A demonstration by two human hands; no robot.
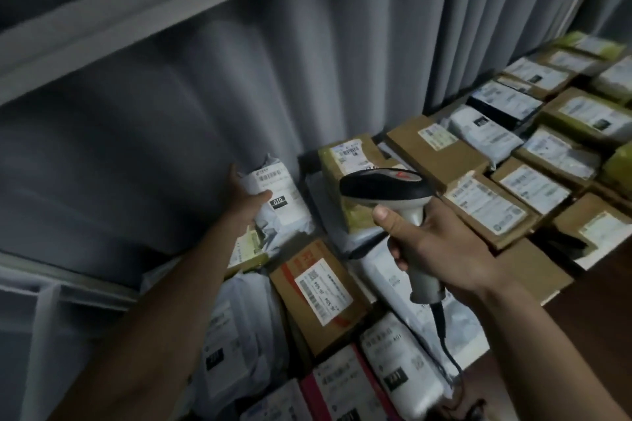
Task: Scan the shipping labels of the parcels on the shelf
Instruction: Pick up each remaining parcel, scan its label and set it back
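A white plastic mailer (285,205) with a shipping label and a black "010" tag leans at the back of the shelf. My left hand (244,200) grips its left edge, thumb on the label. My right hand (441,246) holds a grey and black barcode scanner (386,191) by its handle, the head pointing left toward that mailer. The scanner's cable (444,342) hangs down from the handle. Several cardboard boxes and poly bags with labels facing up cover the shelf, among them a brown box with red print (318,294).
A grey pleated curtain (205,96) hangs behind the shelf. A white shelf beam (136,14) crosses overhead, and a white frame rail (68,280) runs at the left. Parcels (533,154) fill the shelf rightward to its far end. Dark wooden floor (598,301) shows at lower right.
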